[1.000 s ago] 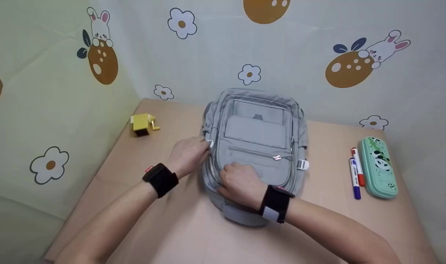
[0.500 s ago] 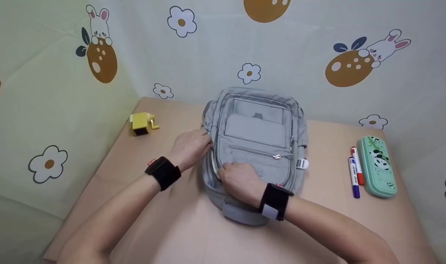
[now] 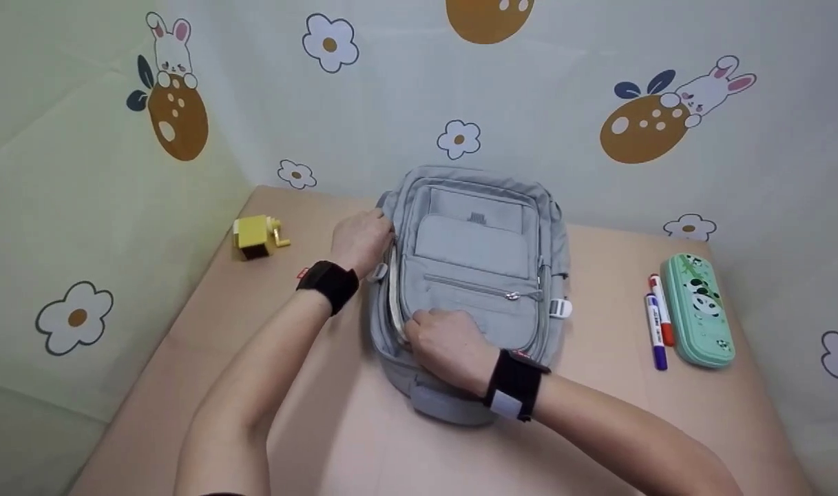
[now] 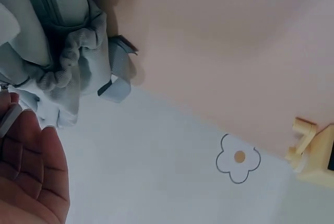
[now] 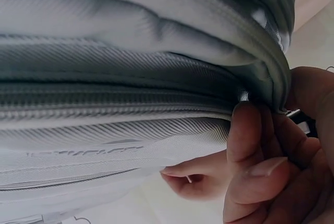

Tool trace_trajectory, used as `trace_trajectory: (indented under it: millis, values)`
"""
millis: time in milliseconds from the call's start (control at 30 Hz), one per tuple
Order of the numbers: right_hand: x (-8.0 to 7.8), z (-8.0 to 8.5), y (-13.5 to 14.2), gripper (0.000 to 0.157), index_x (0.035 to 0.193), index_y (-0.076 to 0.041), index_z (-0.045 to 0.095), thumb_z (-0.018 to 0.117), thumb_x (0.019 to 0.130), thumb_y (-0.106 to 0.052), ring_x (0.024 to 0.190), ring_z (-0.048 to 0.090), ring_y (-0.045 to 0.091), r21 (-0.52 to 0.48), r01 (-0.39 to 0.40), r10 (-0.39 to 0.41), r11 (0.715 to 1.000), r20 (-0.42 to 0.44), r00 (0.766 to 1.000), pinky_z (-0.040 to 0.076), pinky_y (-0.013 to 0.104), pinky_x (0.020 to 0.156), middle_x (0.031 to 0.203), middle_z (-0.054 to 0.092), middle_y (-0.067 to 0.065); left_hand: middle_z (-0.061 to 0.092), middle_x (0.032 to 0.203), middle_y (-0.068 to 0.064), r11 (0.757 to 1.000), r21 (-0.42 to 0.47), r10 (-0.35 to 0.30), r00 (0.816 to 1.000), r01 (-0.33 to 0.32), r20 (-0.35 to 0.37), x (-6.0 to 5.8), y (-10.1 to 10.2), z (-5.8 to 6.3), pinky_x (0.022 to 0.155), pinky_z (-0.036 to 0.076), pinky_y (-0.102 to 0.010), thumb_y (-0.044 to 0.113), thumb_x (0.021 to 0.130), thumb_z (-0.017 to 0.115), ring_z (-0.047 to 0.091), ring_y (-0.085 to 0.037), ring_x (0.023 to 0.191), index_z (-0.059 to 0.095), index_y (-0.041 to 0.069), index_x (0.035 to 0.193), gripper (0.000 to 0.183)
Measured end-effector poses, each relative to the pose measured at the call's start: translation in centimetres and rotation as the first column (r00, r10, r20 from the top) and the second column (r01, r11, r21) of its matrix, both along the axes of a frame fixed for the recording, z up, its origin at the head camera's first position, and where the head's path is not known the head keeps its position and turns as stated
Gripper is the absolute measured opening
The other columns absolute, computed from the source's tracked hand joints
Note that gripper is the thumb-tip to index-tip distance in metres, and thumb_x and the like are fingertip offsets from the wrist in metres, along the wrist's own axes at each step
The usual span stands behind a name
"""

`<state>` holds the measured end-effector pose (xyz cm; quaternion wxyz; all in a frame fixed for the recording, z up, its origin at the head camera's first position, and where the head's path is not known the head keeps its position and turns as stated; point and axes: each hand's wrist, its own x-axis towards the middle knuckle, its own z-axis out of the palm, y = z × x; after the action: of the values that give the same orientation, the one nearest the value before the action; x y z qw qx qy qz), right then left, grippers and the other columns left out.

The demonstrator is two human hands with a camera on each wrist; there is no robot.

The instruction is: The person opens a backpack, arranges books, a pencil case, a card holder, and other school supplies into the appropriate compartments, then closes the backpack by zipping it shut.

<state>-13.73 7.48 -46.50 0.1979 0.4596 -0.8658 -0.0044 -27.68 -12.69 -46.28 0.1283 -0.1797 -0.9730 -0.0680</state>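
Observation:
A grey backpack (image 3: pixel 470 244) lies on its back with its front pockets facing up. My left hand (image 3: pixel 362 241) is at the upper left side of the bag, its fingers curled in at the zipper line; in the left wrist view it pinches a grey zipper pull (image 4: pixel 9 120). At the bag's lower left corner, my right hand (image 3: pixel 453 344) grips the fabric edge beside the zipper teeth (image 5: pixel 115 106), with thumb and fingers on either side of the seam. Between the two hands the left seam of the bag stands parted.
A yellow pencil sharpener (image 3: pixel 253 236) with a crank stands at the back left of the table (image 3: pixel 363 455). To the right lie a green panda pencil case (image 3: pixel 699 310), a blue marker (image 3: pixel 655 332) and a red marker (image 3: pixel 661 308). A printed curtain (image 3: pixel 391 103) closes off the back.
My left hand has travelled up along the bag's left side, away from me, and the seam behind it has parted. My right hand has kept its grip at the lower left corner.

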Motion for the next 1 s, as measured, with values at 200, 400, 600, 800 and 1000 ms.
trace_trajectory:
  millis: [200,400,600,800,1000]
  values:
    - [0.1,-0.2,0.3,0.008,0.080,-0.012,0.064,0.064,0.087,-0.011,0.059,0.056,0.017,-0.013,0.029,-0.029,0.999,0.024,0.999,0.047,0.033,0.044,0.073,0.059,0.000,0.066,0.092,-0.011,0.999,0.034,0.001,1.000,-0.001,0.003,0.2,-0.1,-0.4,0.066,0.053,-0.048,0.020,0.101,0.064,0.064,-0.033,0.081,0.070,0.005,0.093,0.018]
    - [0.2,-0.4,2.4,0.008,0.085,-0.011,0.062,0.067,0.079,-0.010,0.067,0.053,0.020,-0.038,0.066,-0.062,0.997,0.101,0.993,0.046,0.034,0.050,0.078,0.056,0.001,0.066,0.090,-0.008,0.998,0.054,0.013,1.000,-0.014,0.015,0.7,-0.5,-0.4,0.067,0.052,-0.046,0.023,0.100,0.065,0.064,-0.030,0.080,0.071,0.007,0.093,0.018]
    - [0.3,-0.9,6.3,0.016,0.082,-0.011,0.059,0.069,0.070,-0.008,0.069,0.050,0.021,-0.021,0.136,-0.130,0.991,0.162,0.978,0.044,0.035,0.053,0.079,0.053,0.002,0.066,0.090,-0.007,0.995,0.101,0.012,0.999,-0.015,0.030,1.2,-0.9,-0.7,0.068,0.052,-0.046,0.024,0.100,0.066,0.063,-0.029,0.081,0.072,0.009,0.096,0.017]
    - [0.6,-1.5,10.2,0.017,0.076,-0.014,0.055,0.071,0.072,-0.009,0.066,0.051,0.022,-0.069,0.180,-0.166,0.981,0.175,0.970,0.044,0.037,0.055,0.075,0.054,0.000,0.066,0.091,-0.008,0.994,0.111,-0.006,1.000,0.005,0.011,1.4,-1.1,-1.2,0.066,0.051,-0.047,0.022,0.099,0.067,0.063,-0.029,0.081,0.072,0.009,0.096,0.015]
    - [0.8,-0.3,11.9,0.013,0.084,-0.016,0.055,0.063,0.088,-0.007,0.058,0.049,0.014,-0.154,0.207,-0.176,0.966,0.197,0.965,0.042,0.030,0.052,0.070,0.049,-0.008,0.066,0.093,-0.008,0.990,0.135,-0.053,0.998,0.050,0.018,1.6,-1.2,-1.3,0.068,0.051,-0.047,0.019,0.100,0.065,0.063,-0.030,0.083,0.072,0.009,0.098,0.012]
